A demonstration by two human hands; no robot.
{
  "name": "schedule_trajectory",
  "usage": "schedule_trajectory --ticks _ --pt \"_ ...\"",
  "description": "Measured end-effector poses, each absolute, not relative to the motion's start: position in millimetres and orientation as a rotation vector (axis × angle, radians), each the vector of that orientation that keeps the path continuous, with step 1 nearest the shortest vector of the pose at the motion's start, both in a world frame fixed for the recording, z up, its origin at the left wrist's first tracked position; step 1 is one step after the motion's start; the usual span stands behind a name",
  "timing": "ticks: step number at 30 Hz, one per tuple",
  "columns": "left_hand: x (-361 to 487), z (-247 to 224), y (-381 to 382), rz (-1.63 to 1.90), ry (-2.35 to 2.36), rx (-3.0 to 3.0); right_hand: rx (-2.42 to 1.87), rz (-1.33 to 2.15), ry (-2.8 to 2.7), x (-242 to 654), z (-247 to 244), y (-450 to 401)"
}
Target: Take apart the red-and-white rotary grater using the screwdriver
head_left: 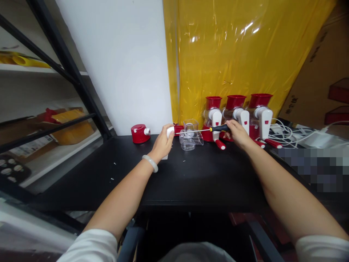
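Right hand point(236, 134), closed round 1 black-handled screwdriver point(218, 128), holds it above the black tabletop point(196, 182); long axis near-level, pointing left toward the white part point(170, 131) pinched by the left hand point(161, 142).

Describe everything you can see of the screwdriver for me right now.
The screwdriver has a dark handle, yellow at its front, and a long, thin, metallic-looking shaft. The right hand grips the handle, holding it nearly level across the view, above the black table. The shaft points left to the white piece in the left hand; whether its tip touches that piece is unclear.
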State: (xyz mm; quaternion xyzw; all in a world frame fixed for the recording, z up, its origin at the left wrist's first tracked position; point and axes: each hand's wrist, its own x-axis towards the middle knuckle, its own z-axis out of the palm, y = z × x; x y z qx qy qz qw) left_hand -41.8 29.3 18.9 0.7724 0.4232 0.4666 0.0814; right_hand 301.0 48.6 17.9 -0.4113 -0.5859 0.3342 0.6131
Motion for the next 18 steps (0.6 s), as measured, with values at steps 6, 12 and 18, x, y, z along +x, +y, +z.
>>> schedule_trajectory --ticks 6,12,18 --pt "-41.4 18.6 29.9 1.404 1.262 2.325 -0.855 0.814 -1.312 297.2 20.5 45.7" --pt "-41.4 20.1 28.6 1.431 1.276 2.346 -0.808 0.902 -1.262 296.1 23.2 44.5" --pt "-41.9 20.5 28.2 1.430 1.267 2.347 -0.774 0.976 -1.268 295.8 25.5 40.7"
